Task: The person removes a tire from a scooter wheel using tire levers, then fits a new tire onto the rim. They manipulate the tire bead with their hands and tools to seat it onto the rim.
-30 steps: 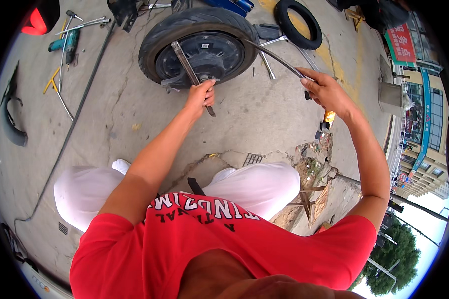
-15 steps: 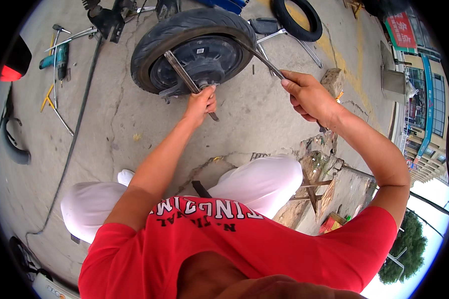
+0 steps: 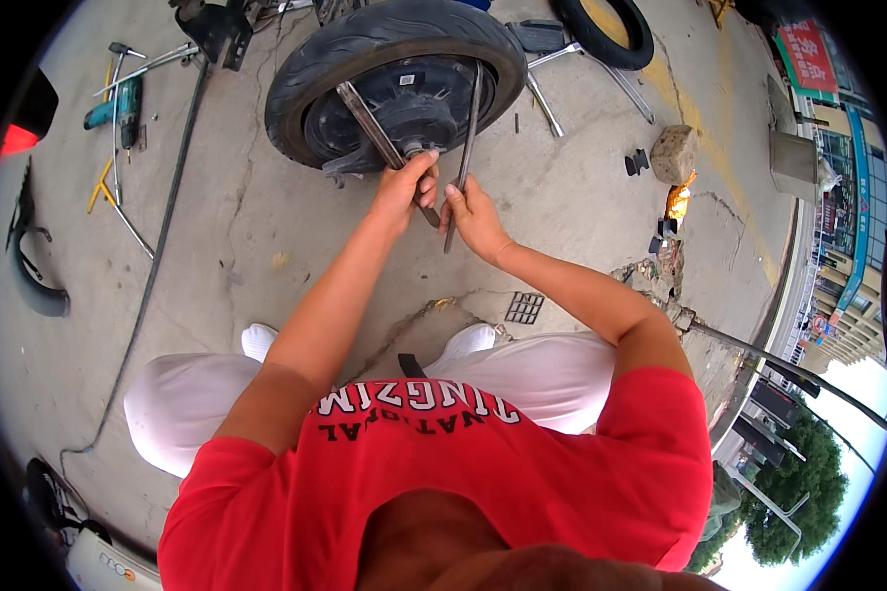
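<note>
A black tyre (image 3: pixel 315 74) sits on a dark hub-motor wheel (image 3: pixel 414 103) in front of me. My left hand (image 3: pixel 406 190) is closed round a flat metal tyre lever (image 3: pixel 367 120), whose far end meets the rim on the left side. A second, thinner tyre lever (image 3: pixel 471 128) reaches to the rim at the right, and my right hand (image 3: pixel 475 217) grips its near end. Both hands are close together, just below the wheel's axle. How far each lever tip goes under the tyre bead is hidden.
A teal power drill (image 3: pixel 128 110) and several metal tools lie at left beside a long dark cable (image 3: pixel 172 187). Another tyre (image 3: pixel 606 34) lies at the far right, near a stone block (image 3: pixel 674 155). A curved black fender (image 3: pixel 32 271) lies far left.
My right hand has swung its lever inward and down, from out at the right to beside my left hand. The left hand stays on its lever; the view has shifted slightly.
</note>
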The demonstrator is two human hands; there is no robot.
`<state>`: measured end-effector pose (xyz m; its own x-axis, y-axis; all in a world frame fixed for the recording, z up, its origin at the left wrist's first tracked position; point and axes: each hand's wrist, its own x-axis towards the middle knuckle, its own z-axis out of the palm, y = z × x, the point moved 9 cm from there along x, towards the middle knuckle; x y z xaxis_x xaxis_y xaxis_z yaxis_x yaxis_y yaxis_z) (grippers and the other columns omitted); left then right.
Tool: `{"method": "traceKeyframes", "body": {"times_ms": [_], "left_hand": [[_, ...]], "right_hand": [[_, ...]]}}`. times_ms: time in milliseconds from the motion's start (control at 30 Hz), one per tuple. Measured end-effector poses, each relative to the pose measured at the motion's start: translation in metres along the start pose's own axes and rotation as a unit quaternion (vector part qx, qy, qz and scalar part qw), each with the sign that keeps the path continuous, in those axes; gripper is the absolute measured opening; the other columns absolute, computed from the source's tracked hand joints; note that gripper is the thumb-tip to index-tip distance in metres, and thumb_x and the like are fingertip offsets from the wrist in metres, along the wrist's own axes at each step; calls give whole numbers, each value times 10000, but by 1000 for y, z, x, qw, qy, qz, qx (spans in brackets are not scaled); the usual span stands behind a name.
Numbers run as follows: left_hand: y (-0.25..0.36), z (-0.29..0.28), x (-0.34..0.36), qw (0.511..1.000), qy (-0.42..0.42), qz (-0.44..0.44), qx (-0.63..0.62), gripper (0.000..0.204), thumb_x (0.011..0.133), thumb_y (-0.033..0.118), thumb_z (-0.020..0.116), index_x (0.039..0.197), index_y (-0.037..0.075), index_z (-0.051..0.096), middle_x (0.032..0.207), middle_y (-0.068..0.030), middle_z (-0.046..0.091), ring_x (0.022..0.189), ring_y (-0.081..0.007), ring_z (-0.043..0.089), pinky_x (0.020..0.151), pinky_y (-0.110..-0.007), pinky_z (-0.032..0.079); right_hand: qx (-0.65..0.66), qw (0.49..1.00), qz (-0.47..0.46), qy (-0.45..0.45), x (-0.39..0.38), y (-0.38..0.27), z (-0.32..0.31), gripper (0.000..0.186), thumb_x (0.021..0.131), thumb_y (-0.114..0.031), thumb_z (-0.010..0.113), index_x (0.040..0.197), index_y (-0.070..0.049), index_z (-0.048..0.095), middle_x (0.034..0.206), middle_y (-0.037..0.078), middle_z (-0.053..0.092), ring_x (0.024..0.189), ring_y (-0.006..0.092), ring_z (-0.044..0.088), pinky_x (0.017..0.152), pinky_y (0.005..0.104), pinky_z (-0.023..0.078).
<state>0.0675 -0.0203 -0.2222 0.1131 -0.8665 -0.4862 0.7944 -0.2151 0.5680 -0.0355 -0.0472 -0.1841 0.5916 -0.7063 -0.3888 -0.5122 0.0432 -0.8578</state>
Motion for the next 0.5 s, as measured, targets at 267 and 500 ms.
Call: {"method": "traceKeyframes", "body": {"times_ms": [267,500], "left_hand": [[8,-12,-3,994,100,-4,35,205,819,207,725,810,54,590,617,-21,546,496,-176,534,525,-328,465],[13,-20,-7,992,100,-4,80,158,834,151,597,730,46,542,571,-21,471,494,-187,537,549,-368,495]], "right_hand": [[-29,993,-116,9,89,53,-13,278,923,-241,598,894,36,598,754,204,652,695,298,650,647,385,491],[-226,961,-147,54,74,25,-57,308,865,-279,663,819,21,609,729,235,613,726,428,605,635,458,464]]}}
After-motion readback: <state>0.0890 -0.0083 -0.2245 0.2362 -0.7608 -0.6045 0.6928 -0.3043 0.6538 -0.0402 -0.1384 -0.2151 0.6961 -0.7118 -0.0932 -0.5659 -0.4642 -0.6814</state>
